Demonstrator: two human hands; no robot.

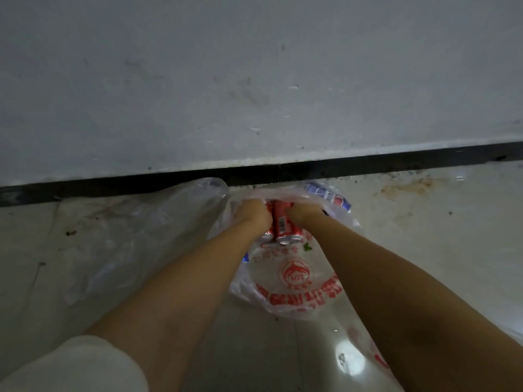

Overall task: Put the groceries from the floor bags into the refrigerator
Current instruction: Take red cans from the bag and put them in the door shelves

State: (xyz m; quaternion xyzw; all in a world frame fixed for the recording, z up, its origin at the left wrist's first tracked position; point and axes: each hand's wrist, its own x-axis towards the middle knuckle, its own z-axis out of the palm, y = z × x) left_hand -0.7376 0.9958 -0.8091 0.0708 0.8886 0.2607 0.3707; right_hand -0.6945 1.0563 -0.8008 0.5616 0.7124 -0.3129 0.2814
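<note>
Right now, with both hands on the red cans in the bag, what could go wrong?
1. The left hand and right hand squeeze the red cans between them; a loose grip could likely drop one onto the hard floor.
2. The printed plastic bag wraps around them and might snag on lifting.

Bags on the floor by the wall, hands in the middle one

The printed bag [294, 281] lies on the floor [424, 222] at centre, just near of the baseboard [368, 162] under the far wall [254, 80]; inside it two cans [280, 224] lie side by side, the left hand [254, 213] on their left and the right hand [304, 213] on their right, with another can [334, 195] at the bag's far right; a clear bag [135, 236] spreads to the left, touching it
</note>
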